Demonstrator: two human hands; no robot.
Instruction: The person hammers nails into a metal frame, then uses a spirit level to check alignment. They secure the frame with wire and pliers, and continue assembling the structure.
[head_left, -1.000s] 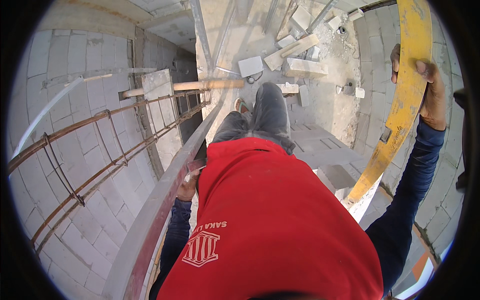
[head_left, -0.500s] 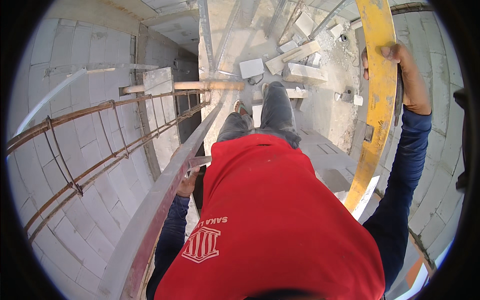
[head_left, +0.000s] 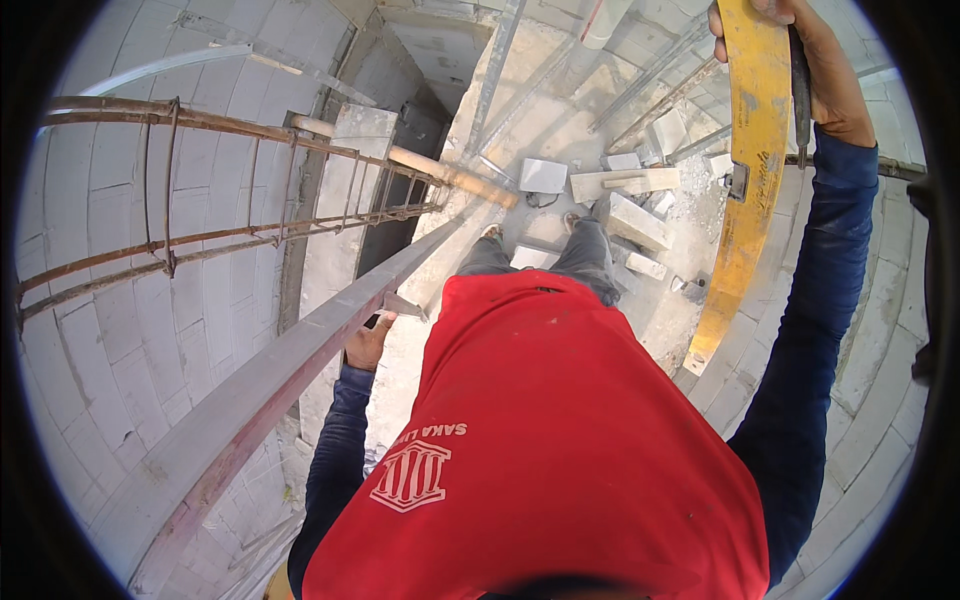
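My right hand (head_left: 835, 75) is raised at the upper right, its fingers wrapped round a long yellow spirit level (head_left: 750, 210) that hangs down at a slant. Beside the level, the same hand carries a slim dark tool (head_left: 800, 90), of a kind I cannot make out. Low on the left, my left hand (head_left: 366, 343) is closed at a long metal straightedge bar (head_left: 290, 365), which runs diagonally past my side. A small pointed grey piece (head_left: 402, 306) sticks out from the bar above the fingers. The bar hides part of this hand.
Rusty rebar caging (head_left: 230, 232) spans the left side before a pale block wall (head_left: 110, 330). A wooden pole (head_left: 455, 178) lies across near a dark opening. Broken blocks (head_left: 638, 220) litter the dusty floor ahead of my feet, with metal struts (head_left: 495, 75) standing beyond.
The whole view has shifted and turned. My right hand and the spirit level sit higher in the picture. My left hand stays at the bar, which now slants at a flatter angle.
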